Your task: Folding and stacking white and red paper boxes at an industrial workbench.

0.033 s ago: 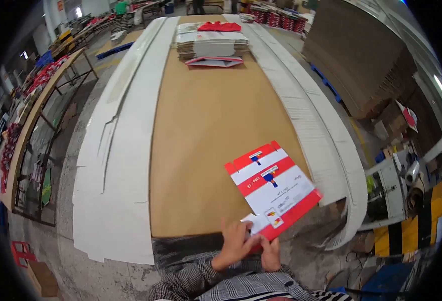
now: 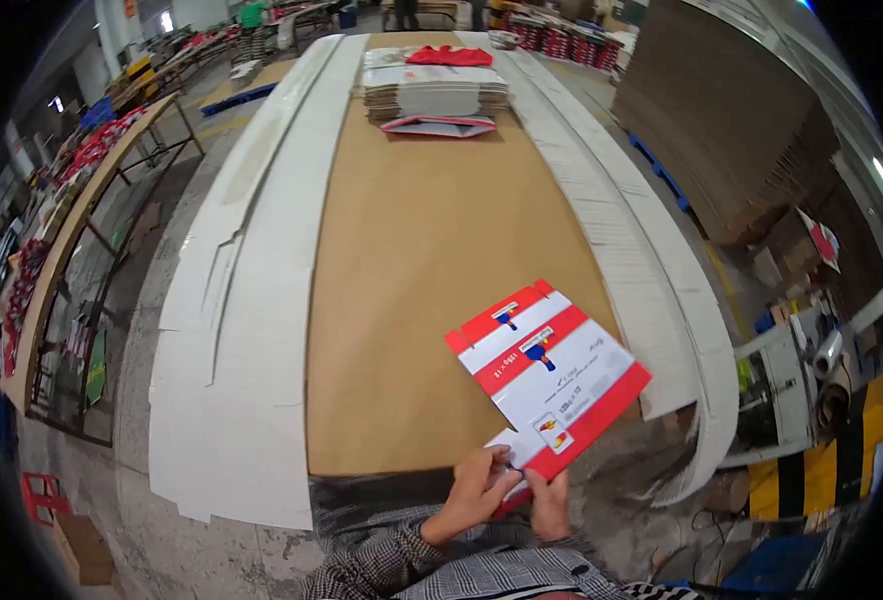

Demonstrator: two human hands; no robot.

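Note:
A flat red-and-white printed carton blank lies tilted over the near right part of the brown board, its right corner reaching past the board's side. My left hand is closed on the white flap at the blank's near corner, thumb and fingers together. Just right of it, my right hand grips the red near edge, thumb on top; its other fingers are hidden underneath. At the board's far end stands a stack of folded cardboard with a red cloth on top.
White cardboard strips flank the brown board, torn at the right. Brown cardboard sheets stand in a tall pile on a blue pallet. A long wooden bench runs along the left, near a red stool.
The fingers of my left hand have come down from a raised position onto the flap. The carton blank has turned very slightly, and the whole view has shifted a little.

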